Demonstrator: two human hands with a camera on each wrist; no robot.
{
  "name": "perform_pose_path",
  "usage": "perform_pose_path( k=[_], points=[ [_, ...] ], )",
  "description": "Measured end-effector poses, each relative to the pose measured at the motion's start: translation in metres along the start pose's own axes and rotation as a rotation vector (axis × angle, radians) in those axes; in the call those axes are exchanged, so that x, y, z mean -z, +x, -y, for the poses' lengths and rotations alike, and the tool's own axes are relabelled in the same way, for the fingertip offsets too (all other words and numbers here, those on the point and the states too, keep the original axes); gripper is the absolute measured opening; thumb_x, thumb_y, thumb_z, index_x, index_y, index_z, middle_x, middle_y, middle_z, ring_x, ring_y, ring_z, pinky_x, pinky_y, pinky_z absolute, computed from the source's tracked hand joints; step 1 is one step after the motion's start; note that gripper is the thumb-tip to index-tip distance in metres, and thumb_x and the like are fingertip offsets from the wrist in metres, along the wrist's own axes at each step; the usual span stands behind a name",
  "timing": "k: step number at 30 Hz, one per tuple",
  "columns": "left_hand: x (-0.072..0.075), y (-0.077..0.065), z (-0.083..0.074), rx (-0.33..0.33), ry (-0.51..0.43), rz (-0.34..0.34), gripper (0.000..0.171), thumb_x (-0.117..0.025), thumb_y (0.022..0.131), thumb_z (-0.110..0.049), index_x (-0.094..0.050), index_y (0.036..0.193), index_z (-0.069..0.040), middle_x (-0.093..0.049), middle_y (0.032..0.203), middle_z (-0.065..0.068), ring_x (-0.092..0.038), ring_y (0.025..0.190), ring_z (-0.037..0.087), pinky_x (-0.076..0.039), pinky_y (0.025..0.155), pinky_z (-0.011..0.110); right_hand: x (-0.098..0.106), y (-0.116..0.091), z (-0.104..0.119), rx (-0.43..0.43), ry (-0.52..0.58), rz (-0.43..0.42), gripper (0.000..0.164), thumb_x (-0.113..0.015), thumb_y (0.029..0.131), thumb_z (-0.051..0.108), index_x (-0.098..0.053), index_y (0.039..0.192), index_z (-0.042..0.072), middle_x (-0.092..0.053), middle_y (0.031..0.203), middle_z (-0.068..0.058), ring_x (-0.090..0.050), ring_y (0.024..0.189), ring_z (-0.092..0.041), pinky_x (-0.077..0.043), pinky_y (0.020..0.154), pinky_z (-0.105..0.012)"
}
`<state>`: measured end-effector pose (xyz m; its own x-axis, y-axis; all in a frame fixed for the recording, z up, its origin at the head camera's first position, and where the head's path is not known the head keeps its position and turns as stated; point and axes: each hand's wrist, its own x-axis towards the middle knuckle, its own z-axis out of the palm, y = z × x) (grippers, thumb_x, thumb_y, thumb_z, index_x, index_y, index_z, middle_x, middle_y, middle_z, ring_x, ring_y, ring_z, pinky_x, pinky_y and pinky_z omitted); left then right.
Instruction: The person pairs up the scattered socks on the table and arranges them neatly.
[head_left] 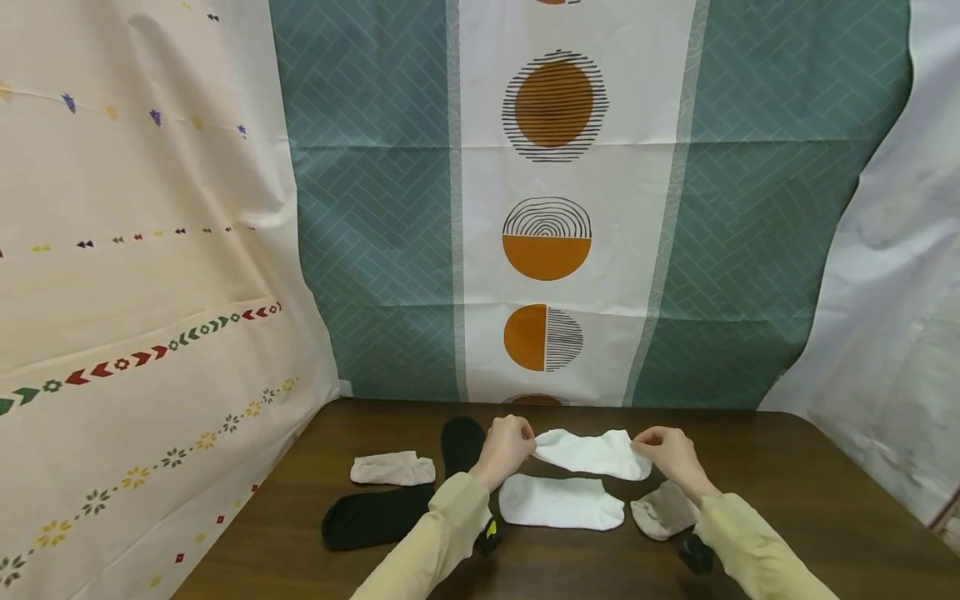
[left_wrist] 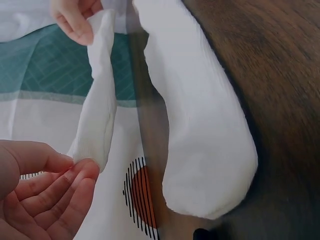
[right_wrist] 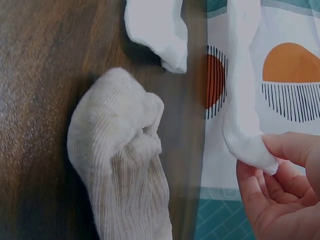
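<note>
Pinched a white sock (head_left: 588, 454) at both ends between thumb and fingers of left hand (head_left: 507, 448) and right hand (head_left: 672, 456). Held it above the table (head_left: 772, 475), beyond a flat white sock (head_left: 558, 502).

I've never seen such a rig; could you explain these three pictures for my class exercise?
There's no machine: a person works with a bare left hand and bare right hand. The wide picture is from a head camera, the others from one on each wrist. On the dark brown wooden table lie a white fabric sock, two beige fabric socks and two black fabric socks. Each hand pinches one end of a second white fabric sock, raised above the table.
</note>
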<state>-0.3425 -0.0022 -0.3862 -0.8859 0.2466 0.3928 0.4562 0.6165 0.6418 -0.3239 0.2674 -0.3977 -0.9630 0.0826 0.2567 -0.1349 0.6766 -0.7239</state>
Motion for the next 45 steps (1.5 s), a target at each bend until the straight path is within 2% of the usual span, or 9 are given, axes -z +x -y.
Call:
perform_pose_path(
  k=[6, 18, 28, 45],
  points=[
    [0.002, -0.001, 0.002, 0.005, 0.015, -0.005, 0.009, -0.062, 0.077, 0.000, -0.063, 0.069, -0.004, -0.051, 0.058, -0.002, -0.047, 0.043, 0.009, -0.039, 0.042, 0.023, -0.002, -0.001, 0.003, 0.011, -0.008, 0.002, 0.011, -0.065, 0.081, 0.009, -0.065, 0.084, -0.001, -0.060, 0.083, -0.009, -0.047, 0.071, -0.023, -0.036, 0.057, -0.032],
    [0.003, -0.008, 0.007, -0.054, 0.111, 0.002, 0.008, -0.063, 0.075, 0.000, -0.063, 0.068, -0.005, -0.051, 0.056, -0.004, -0.044, 0.044, 0.008, -0.037, 0.041, 0.022, -0.008, -0.005, 0.005, 0.029, -0.010, 0.029, 0.011, -0.065, 0.082, 0.011, -0.065, 0.084, 0.000, -0.061, 0.083, -0.008, -0.046, 0.070, -0.021, -0.036, 0.057, -0.032],
    [0.007, -0.010, 0.009, -0.008, 0.106, 0.013, 0.008, -0.064, 0.076, -0.002, -0.063, 0.069, -0.007, -0.051, 0.057, -0.005, -0.045, 0.045, 0.009, -0.037, 0.042, 0.023, -0.012, -0.007, 0.007, 0.026, -0.016, 0.017, 0.006, -0.065, 0.080, 0.006, -0.065, 0.082, 0.000, -0.061, 0.083, -0.008, -0.048, 0.071, -0.022, -0.037, 0.058, -0.032],
    [0.013, -0.015, 0.008, -0.053, 0.157, 0.011, 0.007, -0.064, 0.074, -0.003, -0.063, 0.068, -0.007, -0.054, 0.060, -0.004, -0.046, 0.047, 0.009, -0.039, 0.044, 0.023, -0.016, -0.006, 0.011, 0.012, -0.005, 0.037, 0.008, -0.066, 0.080, 0.008, -0.065, 0.083, 0.000, -0.060, 0.080, -0.006, -0.048, 0.070, -0.021, -0.038, 0.057, -0.032]
  ],
)
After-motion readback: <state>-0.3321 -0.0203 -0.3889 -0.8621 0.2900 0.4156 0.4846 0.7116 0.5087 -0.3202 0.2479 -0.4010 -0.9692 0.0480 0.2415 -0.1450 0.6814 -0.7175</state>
